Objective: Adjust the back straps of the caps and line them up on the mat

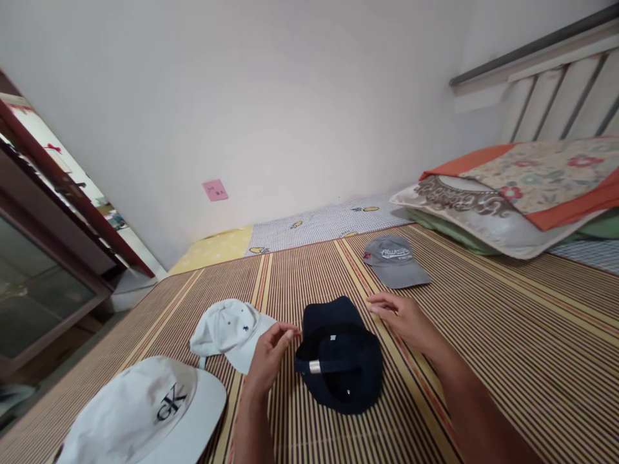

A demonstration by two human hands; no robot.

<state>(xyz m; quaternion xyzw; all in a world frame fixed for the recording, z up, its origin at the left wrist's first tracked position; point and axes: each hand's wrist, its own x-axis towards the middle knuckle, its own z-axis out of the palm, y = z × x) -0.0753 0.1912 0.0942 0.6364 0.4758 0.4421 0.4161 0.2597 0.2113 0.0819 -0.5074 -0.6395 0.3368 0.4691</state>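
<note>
A dark navy cap lies upside down on the striped mat, its inside and strap buckle facing up and its brim pointing away. Just left of its brim is my left hand, fingers slightly curled, holding nothing. My right hand hovers to the right of the navy cap, fingers loosely apart with nothing in them. Left of my left hand sits a small white cap, its brim partly behind that hand. A larger white cap with black letters is at the lower left. Beyond my right hand rests a grey cap.
The striped mat covers the bed. Pillows with a floral orange-edged cover are piled at the right, near a white headboard. A pink note is on the wall. At the far left stands a glass-panelled door.
</note>
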